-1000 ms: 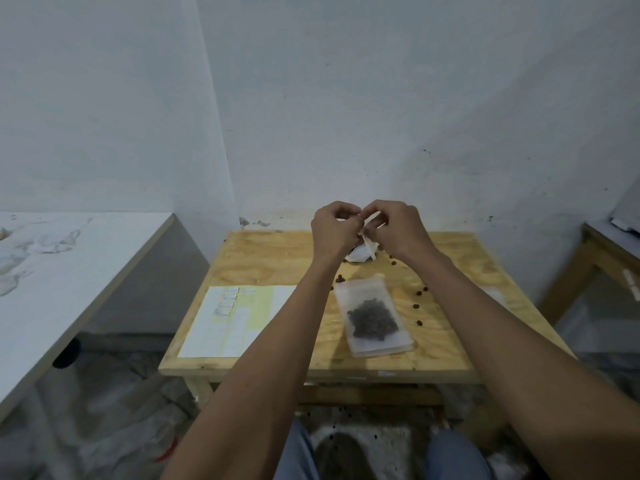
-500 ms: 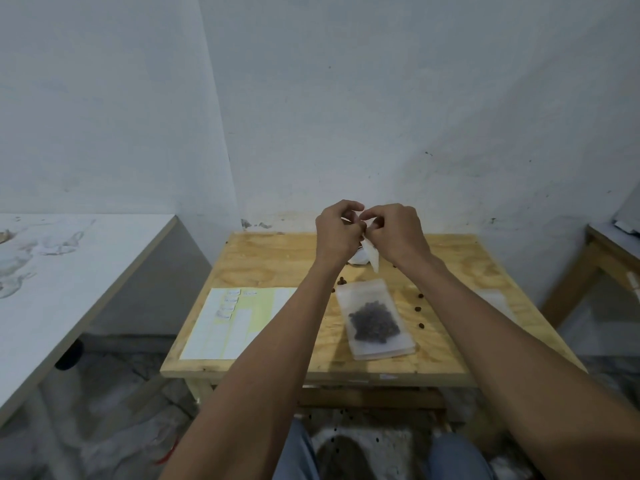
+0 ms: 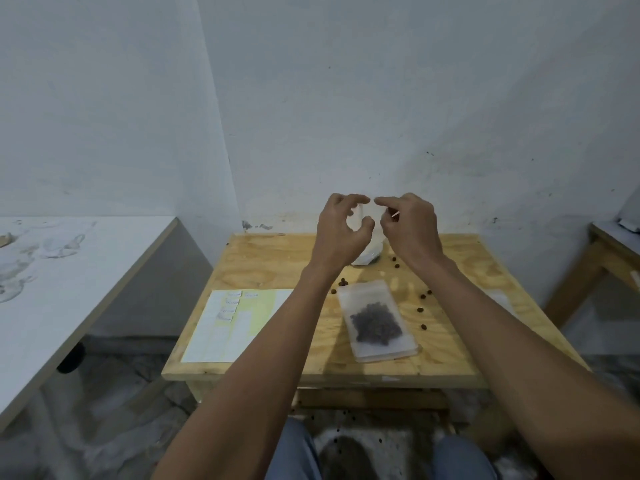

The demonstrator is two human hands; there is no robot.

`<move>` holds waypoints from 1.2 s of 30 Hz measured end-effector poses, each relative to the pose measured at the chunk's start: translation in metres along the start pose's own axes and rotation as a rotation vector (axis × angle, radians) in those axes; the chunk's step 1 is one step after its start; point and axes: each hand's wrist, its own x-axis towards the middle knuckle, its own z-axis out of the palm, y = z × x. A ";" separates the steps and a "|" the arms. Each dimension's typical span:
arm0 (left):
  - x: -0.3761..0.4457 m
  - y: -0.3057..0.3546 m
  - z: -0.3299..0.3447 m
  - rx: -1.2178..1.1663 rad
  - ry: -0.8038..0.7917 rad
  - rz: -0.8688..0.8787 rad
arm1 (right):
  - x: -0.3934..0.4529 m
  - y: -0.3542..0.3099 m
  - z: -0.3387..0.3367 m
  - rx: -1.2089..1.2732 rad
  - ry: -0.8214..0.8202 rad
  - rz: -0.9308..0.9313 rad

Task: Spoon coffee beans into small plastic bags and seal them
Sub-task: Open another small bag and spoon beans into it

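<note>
A: Coffee beans (image 3: 376, 323) sit in the flat plastic bag (image 3: 377, 325) at six o'clock from both hands, on the wooden table (image 3: 277, 258).

B: And the hands?

A: Raised, fingertips nearly meeting. Left hand (image 3: 341, 233) curls around a pale bag (image 3: 363, 237); right hand (image 3: 408, 226) pinches something thin, though I cannot tell what.

B: Risk?

A: Loose beans (image 3: 420, 308) lie at three o'clock of the filled bag. A slack, half-open mouth could spill more, I'd judge.

Both hands (image 3: 375, 230) raised over wooden table (image 3: 277, 258), filled bag of beans (image 3: 376, 324) lying below
</note>
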 end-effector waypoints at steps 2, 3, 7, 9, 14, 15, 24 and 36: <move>0.001 -0.006 -0.006 0.018 -0.115 0.069 | 0.005 -0.002 -0.007 0.132 -0.012 0.009; 0.002 -0.009 -0.008 0.056 -0.159 0.111 | 0.007 -0.005 -0.010 0.208 -0.035 0.028; 0.005 -0.010 -0.014 0.100 -0.080 0.268 | 0.012 -0.014 -0.016 0.503 -0.138 0.140; 0.006 -0.011 -0.019 0.105 0.008 0.319 | 0.014 -0.012 -0.018 0.656 -0.190 0.201; 0.002 -0.017 -0.030 0.153 -0.028 0.207 | 0.014 -0.010 -0.014 0.839 -0.314 0.354; 0.001 -0.019 -0.030 0.163 -0.027 0.189 | 0.013 -0.011 -0.012 0.870 -0.323 0.391; -0.005 -0.062 -0.025 0.298 -0.090 -0.062 | 0.002 0.048 0.037 0.835 0.023 1.020; 0.007 -0.099 0.019 0.333 -0.291 -0.293 | 0.023 0.095 0.102 0.759 -0.060 0.952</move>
